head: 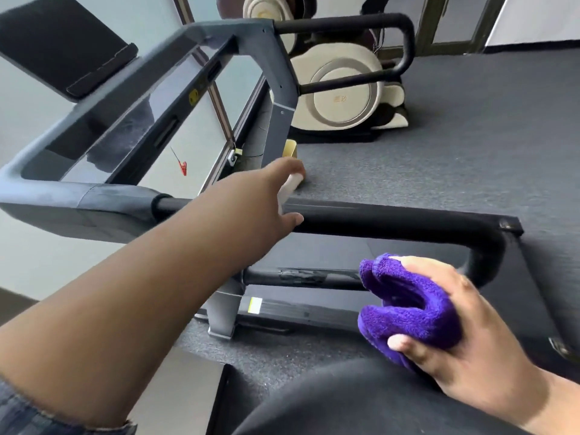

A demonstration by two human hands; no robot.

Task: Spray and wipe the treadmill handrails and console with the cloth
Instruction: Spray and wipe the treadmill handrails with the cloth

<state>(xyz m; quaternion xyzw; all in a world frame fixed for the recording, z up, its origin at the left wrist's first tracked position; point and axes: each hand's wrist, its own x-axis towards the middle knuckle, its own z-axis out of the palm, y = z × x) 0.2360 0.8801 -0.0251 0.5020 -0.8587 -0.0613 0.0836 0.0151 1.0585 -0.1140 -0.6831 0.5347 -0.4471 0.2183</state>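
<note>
right now the left hand (270, 199) reaches forward over the near handrail (376, 219), its grip curled round a small white bottle (290, 188) that is mostly hidden behind the fingers; what the nozzle points at cannot be told. the thumb lies just at the top edge of that black rail. the right hand (464, 328) sits lower and nearer the body, its grip bunched round a purple cloth (405, 302), with fingertips pressing into the folds and the thumb under the bundle. the cloth is close to the lower bar (301, 276) of the same rail loop, just beside it, though whether it touches is unclear. that lower bar shows a scuffed, taped-looking patch. the rail loop bends round at the right and joins a grey frame at the left, which rises to the console (103, 120), a long dark glossy panel with dust or smear marks on it. a black tablet shelf (62, 42) stands above the console at the upper left. a red clip (183, 167) hangs on a cord below the console. the far handrail (398, 42) loops at the top of the view. behind it stands a cream massage chair (342, 89) on the dark grey floor (470, 152).
</note>
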